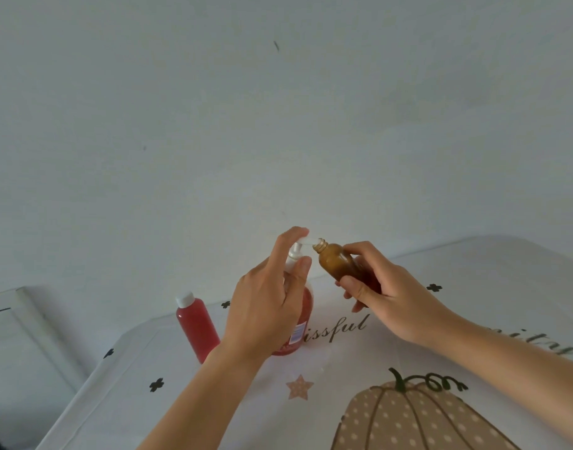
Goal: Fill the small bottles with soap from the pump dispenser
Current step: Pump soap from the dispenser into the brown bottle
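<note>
Holding the small amber bottle (337, 264) up in the air is the right hand (385, 300). Thumb and fingers are curled round its lower half, with the thumb on the near side and the fingertips tucked behind and under. The bottle is tilted and uncapped, its threaded mouth pointing up and left, right at the tip of the white nozzle (311, 242). They look like they're touching, but I honestly can't tell if the spout is actually inside the neck. Can't tell through the brown sides if there's any soap in it either.

The left hand (265, 306) grips the pump dispenser (306, 306). The index finger arches over the top of the pump head, and the thumb points up along the white collar. The other fingers go round the far side, out of sight. The dispenser stands upright on the tablecloth (213, 401), with red soap in a clear body and a bit of label showing low down.

Both forearms are bare and come in from the bottom edge. The left one angles up and to the right, and the right one comes from the lower right corner with the wrist bent down a little.

Left of the dispenser is a red bottle (197, 329), full and with its white cap on. It stands on the cloth, its foot partly behind the left wrist, and neither hand grips it.

The cloth is white with a polka-dot pumpkin (408, 417), a dotted star (299, 387), little black clovers and some script lettering. A plain pale wall is behind it all.
</note>
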